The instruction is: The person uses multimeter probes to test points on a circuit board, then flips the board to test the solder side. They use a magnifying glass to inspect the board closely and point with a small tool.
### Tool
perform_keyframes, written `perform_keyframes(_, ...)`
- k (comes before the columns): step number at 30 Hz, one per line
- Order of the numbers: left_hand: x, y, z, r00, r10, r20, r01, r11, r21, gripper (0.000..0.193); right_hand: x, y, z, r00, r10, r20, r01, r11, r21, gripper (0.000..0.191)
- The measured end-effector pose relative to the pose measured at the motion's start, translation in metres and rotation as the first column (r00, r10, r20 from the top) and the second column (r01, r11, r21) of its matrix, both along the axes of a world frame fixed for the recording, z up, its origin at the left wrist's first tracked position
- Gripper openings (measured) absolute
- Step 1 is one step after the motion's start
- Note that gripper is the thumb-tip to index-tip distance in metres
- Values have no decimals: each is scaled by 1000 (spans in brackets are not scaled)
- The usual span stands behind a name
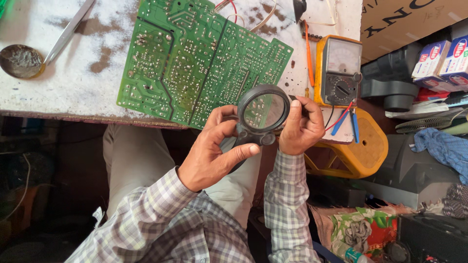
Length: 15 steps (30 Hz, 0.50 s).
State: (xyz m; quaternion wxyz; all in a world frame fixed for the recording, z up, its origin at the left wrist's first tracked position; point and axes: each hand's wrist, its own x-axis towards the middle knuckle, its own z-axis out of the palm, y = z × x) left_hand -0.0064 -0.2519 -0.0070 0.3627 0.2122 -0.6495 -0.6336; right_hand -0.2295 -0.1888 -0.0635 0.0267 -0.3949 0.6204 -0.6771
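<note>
A black-rimmed magnifying glass (263, 111) is held over the near edge of a large green circuit board (195, 58), which lies solder side up on a stained white table (73, 92). My left hand (214, 153) grips the magnifier's dark handle from below, thumb along it. My right hand (302, 127) closes on the right side of the lens rim. Through the lens a patch of the green board shows.
A yellow analogue multimeter (339, 70) with red and blue leads sits right of the board. Metal tweezers (68, 31) and a small round dish (19, 61) lie at the far left. A yellow case (363, 153), small boxes (441, 58) and a blue cloth (443, 148) crowd the right.
</note>
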Motion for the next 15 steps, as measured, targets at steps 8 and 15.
perform_keyframes(8,-1,1,-2,1000,-3,-8,3,1000,11,35,-2,2,-4,1000,10,9,-10,1000,-15,11)
perform_keyframes(15,-3,-2,2,1000,-6,-6,6,1000,9,35,-1,2,0,1000,30,-3,-30,999,-10,12)
